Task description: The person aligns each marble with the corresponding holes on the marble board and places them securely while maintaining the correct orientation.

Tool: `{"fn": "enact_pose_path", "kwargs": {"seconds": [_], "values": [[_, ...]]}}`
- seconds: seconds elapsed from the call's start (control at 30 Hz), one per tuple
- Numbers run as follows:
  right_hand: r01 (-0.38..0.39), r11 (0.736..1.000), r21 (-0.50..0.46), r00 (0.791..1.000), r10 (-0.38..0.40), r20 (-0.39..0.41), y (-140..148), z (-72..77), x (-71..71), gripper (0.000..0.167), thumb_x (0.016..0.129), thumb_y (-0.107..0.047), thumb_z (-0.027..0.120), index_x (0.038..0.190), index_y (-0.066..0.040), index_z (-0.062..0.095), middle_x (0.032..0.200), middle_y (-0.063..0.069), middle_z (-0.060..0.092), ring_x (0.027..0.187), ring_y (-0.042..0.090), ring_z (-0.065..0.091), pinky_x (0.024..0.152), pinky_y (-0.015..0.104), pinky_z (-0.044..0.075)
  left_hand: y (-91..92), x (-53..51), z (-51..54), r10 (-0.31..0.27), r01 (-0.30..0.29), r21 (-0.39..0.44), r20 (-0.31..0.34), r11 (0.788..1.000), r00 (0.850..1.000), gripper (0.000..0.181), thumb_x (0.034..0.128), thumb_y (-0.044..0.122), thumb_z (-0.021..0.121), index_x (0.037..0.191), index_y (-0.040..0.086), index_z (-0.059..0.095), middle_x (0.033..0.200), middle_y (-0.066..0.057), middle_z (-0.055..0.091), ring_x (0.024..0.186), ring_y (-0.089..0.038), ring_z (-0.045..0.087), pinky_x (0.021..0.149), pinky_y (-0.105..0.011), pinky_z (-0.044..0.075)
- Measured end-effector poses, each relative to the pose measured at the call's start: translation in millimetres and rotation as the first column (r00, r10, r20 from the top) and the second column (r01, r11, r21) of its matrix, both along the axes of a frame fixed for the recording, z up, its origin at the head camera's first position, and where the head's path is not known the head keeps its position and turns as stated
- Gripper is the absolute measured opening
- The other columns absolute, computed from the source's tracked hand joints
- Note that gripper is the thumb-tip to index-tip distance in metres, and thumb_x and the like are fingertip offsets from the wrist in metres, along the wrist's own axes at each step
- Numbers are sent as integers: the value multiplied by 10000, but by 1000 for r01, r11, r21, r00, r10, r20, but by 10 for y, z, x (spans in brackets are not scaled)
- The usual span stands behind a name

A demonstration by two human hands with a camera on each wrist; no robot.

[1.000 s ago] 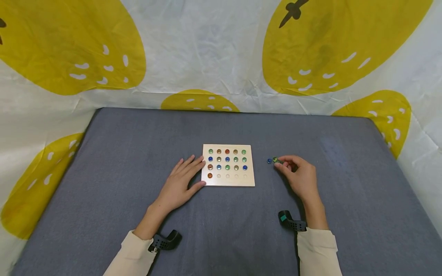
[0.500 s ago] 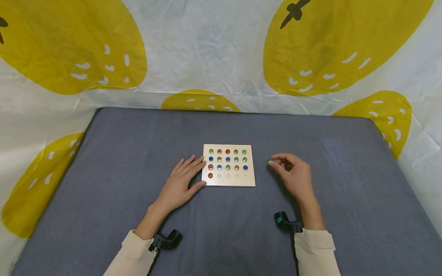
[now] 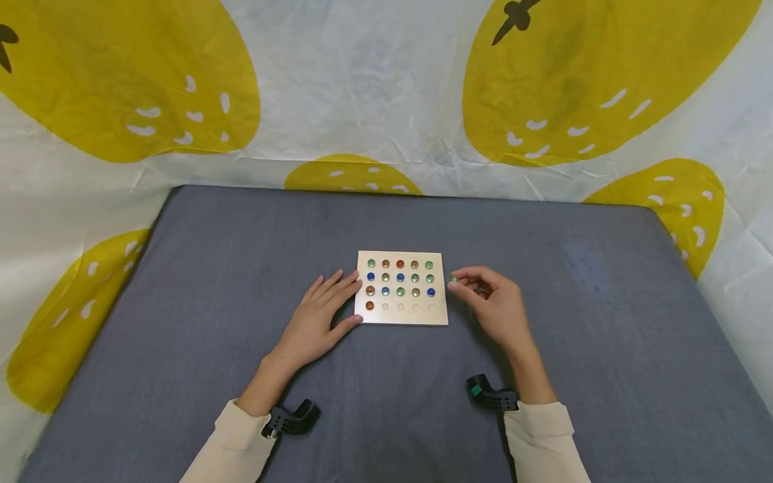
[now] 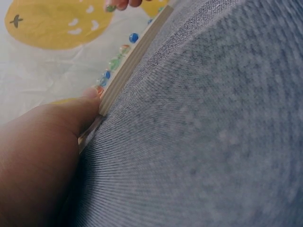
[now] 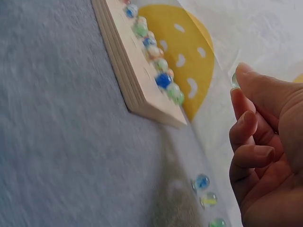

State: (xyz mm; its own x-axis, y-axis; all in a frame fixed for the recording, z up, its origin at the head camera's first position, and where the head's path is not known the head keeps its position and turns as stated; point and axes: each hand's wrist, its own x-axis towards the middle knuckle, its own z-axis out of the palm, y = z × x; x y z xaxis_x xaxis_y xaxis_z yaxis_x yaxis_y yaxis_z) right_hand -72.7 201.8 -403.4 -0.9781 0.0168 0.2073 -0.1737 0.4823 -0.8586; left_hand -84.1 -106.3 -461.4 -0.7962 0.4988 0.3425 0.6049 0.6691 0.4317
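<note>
A pale wooden board (image 3: 401, 317) with rows of small round hollows lies mid-table. Coloured glass marbles fill its three far rows, and an orange marble (image 3: 370, 306) sits at the left end of the near row, whose other hollows are bare. My left hand (image 3: 311, 332) rests flat at the board's left edge, fingers spread, fingertips and thumb touching it. Just right of the board, my right hand (image 3: 495, 305) pinches a green marble (image 3: 453, 279) between thumb and index finger, above the table. That marble (image 5: 235, 81) is mostly hidden by the thumb in the right wrist view.
In the right wrist view, a blue marble (image 5: 202, 182), a yellowish marble (image 5: 208, 199) and a green marble (image 5: 218, 222) lie loose on the grey cloth (image 5: 57, 142). My right hand hides them in the head view. A patterned curtain (image 3: 362, 87) hangs behind the table.
My right hand has picked up the green marble from the loose group and carried it left, close to the board's right edge. The left hand has stayed in place.
</note>
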Motion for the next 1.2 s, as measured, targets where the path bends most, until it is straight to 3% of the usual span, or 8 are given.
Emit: {"fn": "enact_pose_path", "kwargs": {"seconds": [0.23, 0.8, 1.2], "values": [[-67, 998, -13, 998, 67, -5, -93, -174, -42, 197, 872, -236, 725, 1018, -105, 704, 854, 22, 643, 731, 160, 577, 573, 201, 454, 7, 7, -4, -2, 2, -2, -7, 1000, 1000, 597, 922, 361, 635, 1433, 104, 463, 1491, -45, 395, 1398, -275, 283, 1152, -477, 141], [-188, 982, -7, 982, 188, -18, -484, -220, 75, 153, 855, -176, 740, 987, -102, 719, 803, -26, 640, 675, 124, 559, 549, 203, 440, 49, 88, -17, 23, -23, -14, 2, 1000, 1000, 598, 925, 374, 628, 1435, 111, 462, 1496, -30, 388, 1403, -258, 273, 1156, -467, 134], [-185, 980, 75, 980, 190, -62, -689, -306, 113, 107, 851, -121, 743, 956, -117, 724, 771, -68, 629, 635, 74, 544, 535, 226, 459, 52, 87, 3, 23, -23, -8, -3, 1000, 1000, 589, 921, 363, 636, 1423, 101, 477, 1484, -42, 406, 1395, -269, 288, 1150, -482, 152]]}}
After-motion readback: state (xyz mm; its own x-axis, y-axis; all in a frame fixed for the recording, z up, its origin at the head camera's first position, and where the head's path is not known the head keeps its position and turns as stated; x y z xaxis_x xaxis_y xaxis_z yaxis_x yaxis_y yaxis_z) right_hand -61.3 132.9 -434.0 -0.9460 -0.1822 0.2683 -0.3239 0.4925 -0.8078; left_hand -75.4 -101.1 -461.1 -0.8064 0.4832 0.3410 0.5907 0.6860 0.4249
